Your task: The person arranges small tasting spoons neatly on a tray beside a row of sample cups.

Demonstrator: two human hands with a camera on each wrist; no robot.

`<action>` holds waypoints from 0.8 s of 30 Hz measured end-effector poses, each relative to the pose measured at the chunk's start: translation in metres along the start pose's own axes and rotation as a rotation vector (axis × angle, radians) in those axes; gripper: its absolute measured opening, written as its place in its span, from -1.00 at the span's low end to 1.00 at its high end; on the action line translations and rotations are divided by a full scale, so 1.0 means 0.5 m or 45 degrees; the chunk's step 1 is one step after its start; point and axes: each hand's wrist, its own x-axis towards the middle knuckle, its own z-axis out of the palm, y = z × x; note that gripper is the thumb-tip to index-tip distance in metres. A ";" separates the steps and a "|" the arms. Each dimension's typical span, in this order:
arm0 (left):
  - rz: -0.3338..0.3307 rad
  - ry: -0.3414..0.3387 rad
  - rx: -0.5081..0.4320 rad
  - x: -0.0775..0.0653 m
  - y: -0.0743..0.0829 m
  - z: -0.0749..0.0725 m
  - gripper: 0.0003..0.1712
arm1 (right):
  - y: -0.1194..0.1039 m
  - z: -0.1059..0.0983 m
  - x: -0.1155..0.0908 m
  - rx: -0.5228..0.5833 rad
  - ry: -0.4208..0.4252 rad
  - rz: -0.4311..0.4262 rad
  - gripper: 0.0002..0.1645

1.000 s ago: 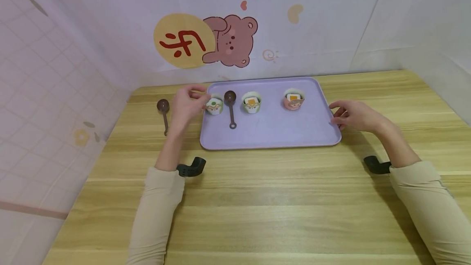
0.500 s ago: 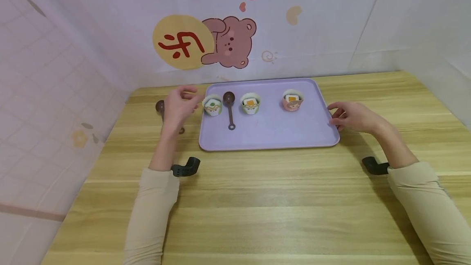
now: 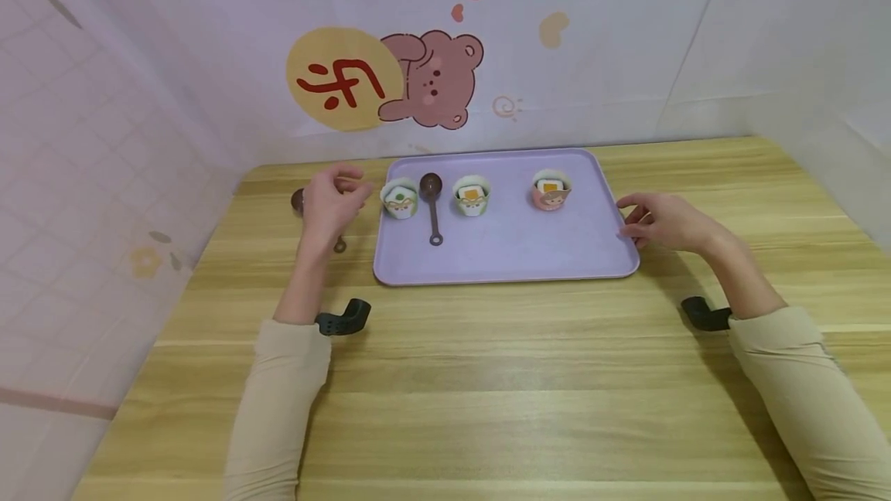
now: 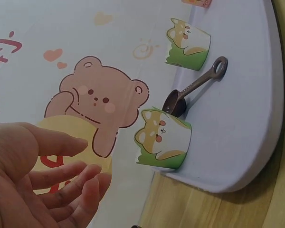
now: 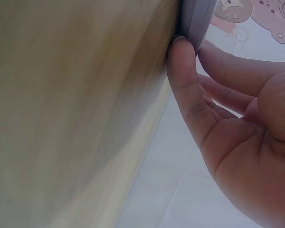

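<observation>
My left hand (image 3: 329, 203) hovers left of the lavender tray (image 3: 508, 253), fingers loosely bent and holding nothing. Beneath it a brown measuring spoon (image 3: 298, 202) lies on the table, partly hidden by the hand. Nearest to that hand on the tray is a dog-print paper cup (image 3: 400, 209) with a white and green piece inside. Beside it lies another brown measuring spoon (image 3: 433, 211), then a second dog-print cup (image 3: 472, 208) and a pink cup (image 3: 549, 200), both with white and orange pieces. My right hand (image 5: 228, 114) pinches the tray's right rim between thumb and finger.
The wood-grain table (image 3: 501, 377) extends in front of the tray. Behind it hangs a white backdrop (image 3: 605, 99) with a printed bear, and more cloth covers the left and right sides. Black wrist mounts (image 3: 346, 318) stick out from both forearms.
My left hand has moved left, away from the nearest paper cup, and is now over the measuring spoon on the table. The right hand stays at the tray's rim.
</observation>
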 end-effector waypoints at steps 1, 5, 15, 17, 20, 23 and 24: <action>-0.007 0.000 0.003 0.000 -0.001 -0.001 -0.61 | 0.000 0.001 0.000 0.005 -0.001 0.001 -0.43; -0.039 0.014 0.014 -0.001 -0.005 -0.002 -0.62 | 0.001 0.002 0.000 0.007 -0.005 -0.004 -0.43; -0.059 0.017 0.034 0.000 -0.027 -0.012 -0.57 | 0.004 0.000 0.002 0.017 -0.013 -0.001 -0.43; -0.053 0.015 0.036 0.001 -0.033 -0.015 -0.56 | 0.005 0.000 0.002 0.015 -0.014 0.001 -0.43; -0.052 -0.002 0.041 0.002 -0.040 -0.020 -0.56 | 0.004 0.000 0.002 0.006 -0.012 0.002 -0.43; -0.069 -0.019 0.035 0.003 -0.045 -0.025 -0.53 | 0.003 0.000 0.002 -0.002 -0.011 0.000 -0.43; -0.077 -0.021 0.032 0.003 -0.047 -0.027 -0.52 | 0.002 0.000 0.002 -0.001 -0.010 0.001 -0.43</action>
